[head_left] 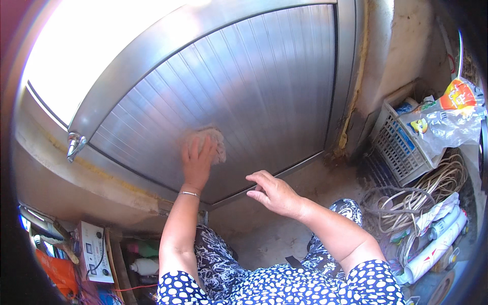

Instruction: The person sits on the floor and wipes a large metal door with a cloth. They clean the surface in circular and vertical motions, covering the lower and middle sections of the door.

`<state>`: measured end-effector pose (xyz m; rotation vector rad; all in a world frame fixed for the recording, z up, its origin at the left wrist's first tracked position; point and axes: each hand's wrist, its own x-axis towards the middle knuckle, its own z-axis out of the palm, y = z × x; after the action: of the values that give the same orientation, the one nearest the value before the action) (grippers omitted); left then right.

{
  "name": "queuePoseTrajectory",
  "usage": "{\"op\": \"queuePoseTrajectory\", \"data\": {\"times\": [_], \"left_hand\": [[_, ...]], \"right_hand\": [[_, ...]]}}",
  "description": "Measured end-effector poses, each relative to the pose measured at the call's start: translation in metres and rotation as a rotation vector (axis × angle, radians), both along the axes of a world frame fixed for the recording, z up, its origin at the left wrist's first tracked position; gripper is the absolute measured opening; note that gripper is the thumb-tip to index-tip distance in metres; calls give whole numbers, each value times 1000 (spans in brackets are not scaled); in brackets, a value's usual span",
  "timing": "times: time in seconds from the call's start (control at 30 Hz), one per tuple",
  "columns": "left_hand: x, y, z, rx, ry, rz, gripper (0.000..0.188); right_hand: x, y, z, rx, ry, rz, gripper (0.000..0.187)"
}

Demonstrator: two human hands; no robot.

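My left hand (197, 165) presses a pale, crumpled cloth (219, 145) against the lower part of a ribbed metal door panel (274, 96). Its fingers lie spread over the cloth, and a thin bracelet circles the wrist. To the right, my right hand (276, 194) hovers in front of the panel's bottom edge. Its fingers are loosely bent with the thumb apart, and nothing is in them. A metal handle (76, 144) sticks out at the door's left edge.
At the right, a grey plastic crate (404, 145) holds plastic bags, with coiled cable (412, 206) and a white tube (432, 254) below it. A white control box (95, 251) stands at lower left. My knees flank the concrete floor (269, 241).
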<state>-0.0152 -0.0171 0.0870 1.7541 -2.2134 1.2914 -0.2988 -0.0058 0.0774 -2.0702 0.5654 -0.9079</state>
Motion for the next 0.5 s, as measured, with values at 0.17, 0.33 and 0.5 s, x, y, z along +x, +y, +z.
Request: {"op": "queuePoseTrajectory", "data": {"times": [0.17,0.33,0.5], "left_hand": [[6,6,-51,183,-124,-99,44],[-1,9,-66,250,-168,-157,43],[-11,4,-16,282,-121,-133,43]], "right_hand": [[8,3,-3,-7,29,60,37],[23,3,-19,-49,61,67,39],[26,-1,-27,-23,93,63,39]]}}
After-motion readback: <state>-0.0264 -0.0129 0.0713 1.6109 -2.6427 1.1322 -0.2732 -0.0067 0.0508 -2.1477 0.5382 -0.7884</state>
